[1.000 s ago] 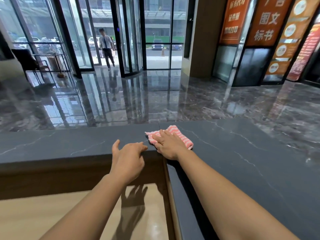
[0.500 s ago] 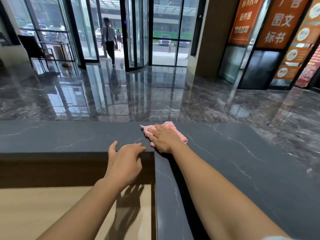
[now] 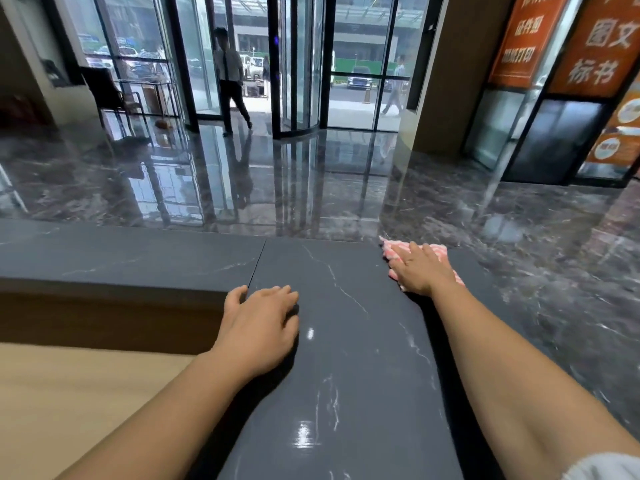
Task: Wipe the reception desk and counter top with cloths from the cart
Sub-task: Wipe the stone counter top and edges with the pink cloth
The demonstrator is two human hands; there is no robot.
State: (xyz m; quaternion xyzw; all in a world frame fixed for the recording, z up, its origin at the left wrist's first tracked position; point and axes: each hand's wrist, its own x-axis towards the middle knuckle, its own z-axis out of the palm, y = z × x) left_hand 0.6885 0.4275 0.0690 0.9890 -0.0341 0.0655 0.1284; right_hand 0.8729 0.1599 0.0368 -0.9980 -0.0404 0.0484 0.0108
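A pink and white striped cloth [image 3: 437, 250] lies flat at the far outer corner of the dark marble counter top [image 3: 346, 341]. My right hand [image 3: 420, 270] presses down on it with flat, spread fingers, covering most of it. My left hand [image 3: 258, 329] rests palm down on the counter's inner edge, fingers relaxed and holding nothing. Below the counter on the left is the lower beige desk surface [image 3: 69, 393].
The counter runs left [image 3: 121, 258] and toward me in an L shape. Beyond it lies a glossy dark marble lobby floor [image 3: 277, 188]. A person [image 3: 230, 81] walks by the glass revolving door. A black chair [image 3: 110, 95] stands far left, orange signs [image 3: 602, 46] far right.
My right hand has slid the cloth to the right along the counter's far edge, away from my left hand. The view has turned, so the counter's near arm now lies between my arms.
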